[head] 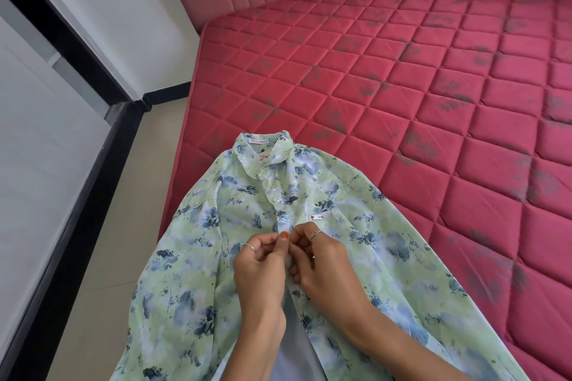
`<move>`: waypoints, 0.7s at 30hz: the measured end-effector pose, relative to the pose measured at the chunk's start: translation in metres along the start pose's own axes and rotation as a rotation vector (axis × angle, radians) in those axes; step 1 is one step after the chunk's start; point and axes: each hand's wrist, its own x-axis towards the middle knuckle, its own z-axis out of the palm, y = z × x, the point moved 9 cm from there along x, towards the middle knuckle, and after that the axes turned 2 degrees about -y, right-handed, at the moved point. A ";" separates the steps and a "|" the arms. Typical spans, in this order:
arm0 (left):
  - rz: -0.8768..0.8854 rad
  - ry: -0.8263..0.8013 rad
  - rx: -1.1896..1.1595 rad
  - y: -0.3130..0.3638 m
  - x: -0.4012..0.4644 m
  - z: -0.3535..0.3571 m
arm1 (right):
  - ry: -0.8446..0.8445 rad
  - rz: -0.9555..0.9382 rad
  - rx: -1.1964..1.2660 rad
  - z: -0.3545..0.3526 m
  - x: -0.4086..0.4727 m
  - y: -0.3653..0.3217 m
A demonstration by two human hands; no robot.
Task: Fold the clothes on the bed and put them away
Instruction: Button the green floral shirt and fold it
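Buttoning comes first, by the look of it — the green, blue-flowered shirt lies face up on the near left corner of the pink quilted mattress, collar to the far side, its left part hanging over the edge above the floor. Both hands meet at the placket below the top fastened button: the left hand pinches one front edge, the right hand pinches the other. Lower down the front gapes open. Next, I judge, the button must be pushed through its hole, then the rest closed before any folding. A collar label carries red writing too small to read; a small red-and-white chest tag is likewise illegible.
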 end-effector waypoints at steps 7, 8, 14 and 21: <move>-0.096 -0.053 -0.099 -0.007 0.004 0.001 | 0.034 -0.148 -0.183 0.000 -0.003 -0.008; -0.097 -0.052 -0.103 -0.008 0.004 0.001 | 0.031 -0.165 -0.202 0.001 -0.003 -0.008; -0.141 -0.050 -0.201 -0.017 0.009 0.003 | 0.019 -0.189 -0.199 0.001 -0.003 -0.008; -0.179 -0.175 -0.159 -0.015 0.017 0.006 | -0.112 0.261 0.498 0.007 0.005 0.018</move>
